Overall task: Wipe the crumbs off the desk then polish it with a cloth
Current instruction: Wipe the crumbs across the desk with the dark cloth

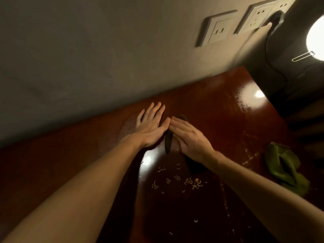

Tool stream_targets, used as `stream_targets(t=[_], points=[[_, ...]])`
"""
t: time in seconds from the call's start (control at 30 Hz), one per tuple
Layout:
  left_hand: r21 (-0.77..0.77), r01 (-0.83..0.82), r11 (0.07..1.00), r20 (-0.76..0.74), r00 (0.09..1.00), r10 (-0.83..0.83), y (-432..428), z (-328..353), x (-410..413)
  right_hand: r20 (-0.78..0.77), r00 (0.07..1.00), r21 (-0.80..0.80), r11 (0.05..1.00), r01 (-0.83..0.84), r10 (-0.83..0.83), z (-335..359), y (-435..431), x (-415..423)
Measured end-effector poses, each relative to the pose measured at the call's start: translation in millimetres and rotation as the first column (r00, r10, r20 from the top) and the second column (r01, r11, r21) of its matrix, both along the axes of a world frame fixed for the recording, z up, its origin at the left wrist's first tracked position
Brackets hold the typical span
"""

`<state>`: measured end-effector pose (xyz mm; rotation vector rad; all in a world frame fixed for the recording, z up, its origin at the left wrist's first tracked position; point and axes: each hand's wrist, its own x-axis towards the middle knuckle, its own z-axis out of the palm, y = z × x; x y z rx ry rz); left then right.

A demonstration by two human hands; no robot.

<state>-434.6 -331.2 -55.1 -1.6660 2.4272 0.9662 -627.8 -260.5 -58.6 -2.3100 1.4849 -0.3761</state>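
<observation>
- The dark cloth lies flat on the bench, and every place below is given from it.
- The right hand rests on top of the dark cloth with its fingers laid out nearly straight. Its grip is open: it presses the cloth down and does not pinch it.
- The left hand lies palm down on the bare bench just left of the dark cloth. Its fingers are straight and spread, so its grip is open and holds nothing. The thumb tip comes up against the right hand's fingertips.
- By my reading, the wiping is under way but not finished. A scatter of pale crumbs lies on the near side of the dark cloth, towards the person, with a few stray bits nearer still.
- A thinner line of specks runs along the bench to the right of the dark cloth and beyond it, so that part needs a pass too.
- Polishing looks not yet begun. A crumpled green cloth sits untouched well to the right of the dark cloth, near the bench edge, and it may be meant for that step.
- No bowl, bin, tray or other container shows anywhere. The crumbs lie loose on the wood, and nothing in view stands ready to catch them.
- Beyond the dark cloth and to the right, a lit lamp glares on the glossy surface. Wall sockets are set in the wall behind, with a plug in one.
</observation>
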Motion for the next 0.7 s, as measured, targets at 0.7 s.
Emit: stream_targets(t=[0.7], points=[[-0.027,0.001,1.0,0.218,0.976,0.005,31.2,-3.4,114.6,0.01,0.995,-0.026,0.995,-0.095,0.096,-9.6,-52.6,41.4]])
